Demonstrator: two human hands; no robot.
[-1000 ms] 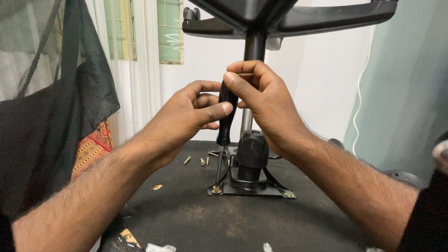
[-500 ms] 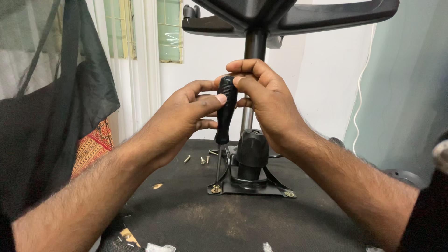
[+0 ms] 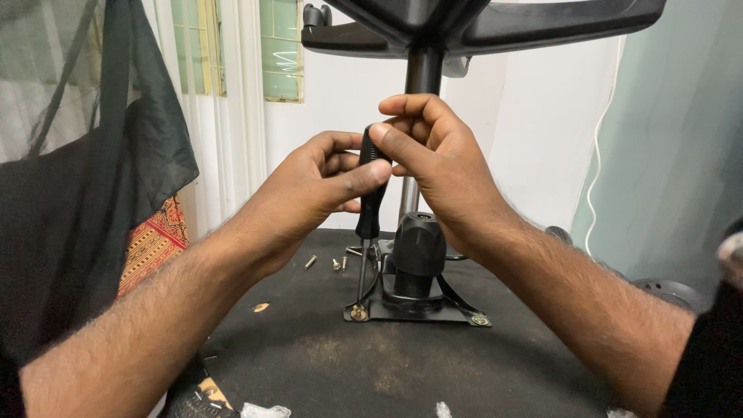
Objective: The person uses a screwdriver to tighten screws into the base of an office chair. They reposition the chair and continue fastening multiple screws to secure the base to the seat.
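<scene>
Screwdriver [image 3: 371,193], black-handled with a thin metal shaft, stood upright with its tip on a brass-coloured screw [image 3: 358,313] at the front-left corner of the black mounting plate [image 3: 433,312]. Left hand [image 3: 313,193] and right hand [image 3: 433,166] both pinched its handle above that plate. Crumpled clear plastic bags [image 3: 263,410] lay well in front of the plate, loose screws [image 3: 338,264] just behind its left side.

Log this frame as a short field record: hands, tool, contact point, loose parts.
left hand: grips the screwdriver handle from the left
right hand: wraps the top of the handle
screwdriver: black handle, upright, shaft pointing down
tip contact: on a screw at the corner of the black mounting plate
chair underside: black, scuffed, bears the plate
loose screws: lying behind the plate
</scene>
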